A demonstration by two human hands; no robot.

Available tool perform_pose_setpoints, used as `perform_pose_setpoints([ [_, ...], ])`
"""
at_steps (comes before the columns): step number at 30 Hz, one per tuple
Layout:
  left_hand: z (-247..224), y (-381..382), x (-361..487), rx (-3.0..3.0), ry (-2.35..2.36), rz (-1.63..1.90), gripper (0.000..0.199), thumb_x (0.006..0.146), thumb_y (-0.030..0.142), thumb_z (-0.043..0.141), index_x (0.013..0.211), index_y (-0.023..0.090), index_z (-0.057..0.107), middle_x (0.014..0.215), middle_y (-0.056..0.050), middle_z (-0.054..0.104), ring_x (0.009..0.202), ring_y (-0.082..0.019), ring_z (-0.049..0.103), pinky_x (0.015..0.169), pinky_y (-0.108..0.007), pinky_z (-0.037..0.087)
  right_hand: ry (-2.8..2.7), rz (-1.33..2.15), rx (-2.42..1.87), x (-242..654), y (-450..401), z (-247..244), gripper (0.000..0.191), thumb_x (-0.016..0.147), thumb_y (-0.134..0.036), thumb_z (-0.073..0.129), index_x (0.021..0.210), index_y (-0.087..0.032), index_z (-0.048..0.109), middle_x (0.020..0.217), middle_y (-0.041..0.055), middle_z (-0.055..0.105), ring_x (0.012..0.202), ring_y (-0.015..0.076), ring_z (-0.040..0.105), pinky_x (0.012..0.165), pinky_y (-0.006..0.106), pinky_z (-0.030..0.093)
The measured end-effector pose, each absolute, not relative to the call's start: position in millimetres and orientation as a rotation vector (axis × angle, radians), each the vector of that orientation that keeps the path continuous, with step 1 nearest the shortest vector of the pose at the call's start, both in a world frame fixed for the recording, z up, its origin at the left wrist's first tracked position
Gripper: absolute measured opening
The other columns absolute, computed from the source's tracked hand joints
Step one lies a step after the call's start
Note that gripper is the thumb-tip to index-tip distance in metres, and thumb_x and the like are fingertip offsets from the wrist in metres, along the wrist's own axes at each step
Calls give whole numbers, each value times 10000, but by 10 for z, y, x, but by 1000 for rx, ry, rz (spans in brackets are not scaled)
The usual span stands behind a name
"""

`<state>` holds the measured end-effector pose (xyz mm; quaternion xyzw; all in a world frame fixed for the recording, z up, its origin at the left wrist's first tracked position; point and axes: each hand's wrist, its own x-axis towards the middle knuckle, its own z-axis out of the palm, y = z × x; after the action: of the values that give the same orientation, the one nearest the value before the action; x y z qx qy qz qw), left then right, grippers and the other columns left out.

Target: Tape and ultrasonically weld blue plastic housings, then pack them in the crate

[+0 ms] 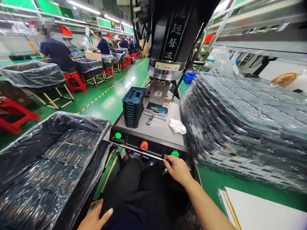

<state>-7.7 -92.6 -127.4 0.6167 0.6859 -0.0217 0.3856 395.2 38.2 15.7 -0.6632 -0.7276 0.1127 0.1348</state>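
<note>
My right hand (177,168) is at the front edge of the black machine base (155,148), just below the right green button (175,154). Its thumb and fingertips meet at the edge, and whatever they may hold is too small to make out. My left hand (96,217) is low beside my left thigh, fingers apart, with nothing in it. Under the machine's metal horn (157,91), a dark teal part (157,108) lies in a light fixture. To its left stands a stack of dark plastic housings (133,107). A white cloth (177,126) lies to the right.
A plastic-lined bin (55,159) of wrapped parts is at the left. Tall stacks of clear trays (247,124) stand at the right, above white sheets (266,209). A red stop button (144,146) sits between the green ones. Several people sit at benches far left.
</note>
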Motion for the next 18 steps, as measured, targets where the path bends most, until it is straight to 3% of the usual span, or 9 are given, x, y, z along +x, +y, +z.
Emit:
perform_pose_setpoints([
  [3, -1203, -948, -125, 1635, 1722, -54, 874, 776, 590, 444, 1353, -67, 443, 1431, -238, 443, 1367, -299, 390, 1162, -412, 288, -2112, 334, -1928, 3950, 376, 164, 261, 931, -332, 450, 896, -218, 683, 881, 18, 715, 839, 193, 661, 728, 273, 445],
  [8, -1318, -921, -245, 1753, 1775, 206, 533, 858, 515, 366, 1087, 143, 671, 1152, -143, 676, 1124, -276, 615, 1039, -410, 446, -2102, 331, -1918, 3966, 365, 149, 248, 929, -324, 454, 896, -220, 677, 866, 13, 710, 824, 191, 660, 718, 272, 448],
  [14, -1463, -567, -156, 1565, 2020, 423, 388, 811, 408, 401, 952, 172, 675, 1036, -117, 705, 985, -277, 667, 930, -397, 509, -2119, 244, -1823, 3917, 335, 139, 268, 945, -329, 434, 909, -211, 671, 872, 25, 702, 814, 194, 662, 728, 282, 464],
  [18, -1409, -559, -198, 1358, 1726, 475, 472, 741, 490, 539, 1059, 173, 684, 1171, -91, 680, 1134, -267, 612, 1035, -376, 457, -2137, 196, -1674, 3851, 303, 269, 294, 966, -341, 409, 902, -206, 663, 814, 27, 683, 753, 168, 647, 703, 263, 464],
])
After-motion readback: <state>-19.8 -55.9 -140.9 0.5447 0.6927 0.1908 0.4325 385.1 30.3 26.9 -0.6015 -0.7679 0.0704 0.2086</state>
